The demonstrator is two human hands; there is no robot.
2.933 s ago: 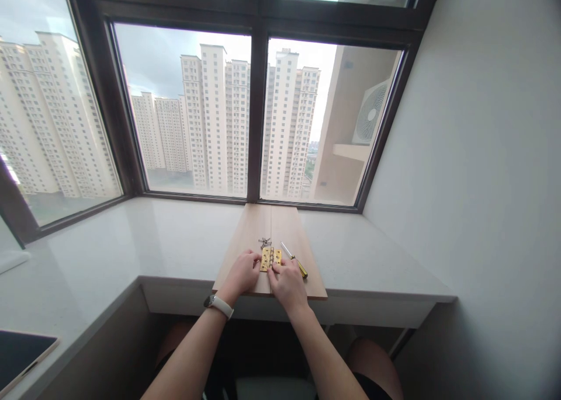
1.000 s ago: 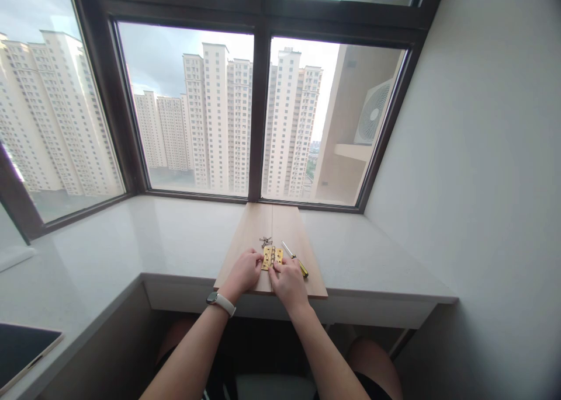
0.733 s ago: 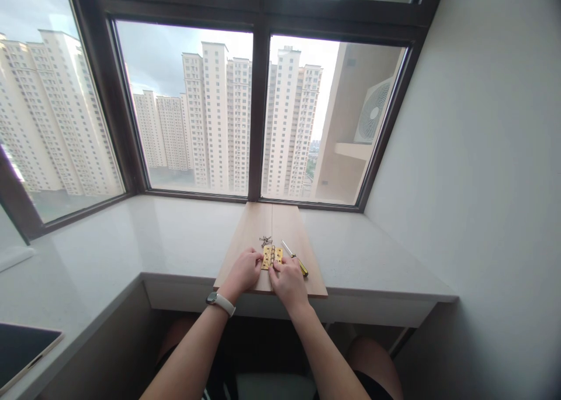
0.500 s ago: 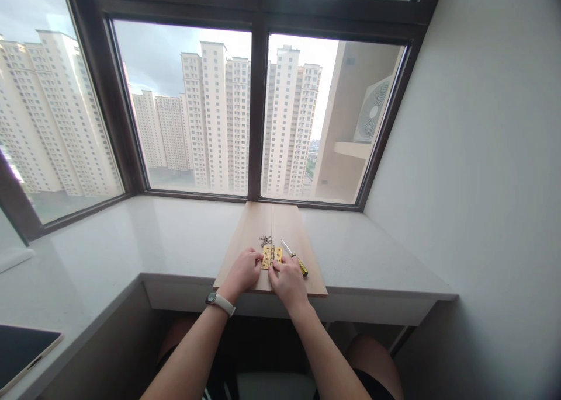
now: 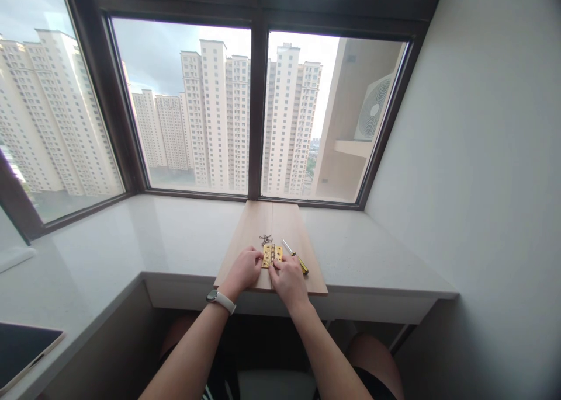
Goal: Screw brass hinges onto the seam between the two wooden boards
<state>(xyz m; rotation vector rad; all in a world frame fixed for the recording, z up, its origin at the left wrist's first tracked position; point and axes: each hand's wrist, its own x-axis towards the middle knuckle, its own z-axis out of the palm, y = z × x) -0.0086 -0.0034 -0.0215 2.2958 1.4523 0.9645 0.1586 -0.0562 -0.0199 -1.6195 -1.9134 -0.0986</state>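
Observation:
A gold butt hinge (image 5: 272,253) lies opened flat across the seam between two pale wooden boards (image 5: 287,220). My left hand (image 5: 246,268) holds the hinge's left leaf at its outer edge with closed fingers. From the near right side, my right hand (image 5: 290,278) grips the hinge by its barrel and right leaf, covering part of that leaf. Just beyond the hinge, several small screws (image 5: 265,239) sit in a loose pile on the left board. A screwdriver (image 5: 300,264) with a yellow and black handle rests slantwise beside my right hand.
The boards lie on a white windowsill counter (image 5: 188,230) and reach the counter's front edge. Dark window frames (image 5: 255,114) rise behind. A white wall (image 5: 473,125) bounds the right side. At the lower left is a dark flat-screened device (image 5: 26,350).
The view has shifted very slightly. Both hands keep their hold on the hinge, and the screws and screwdriver have not moved on the boards.

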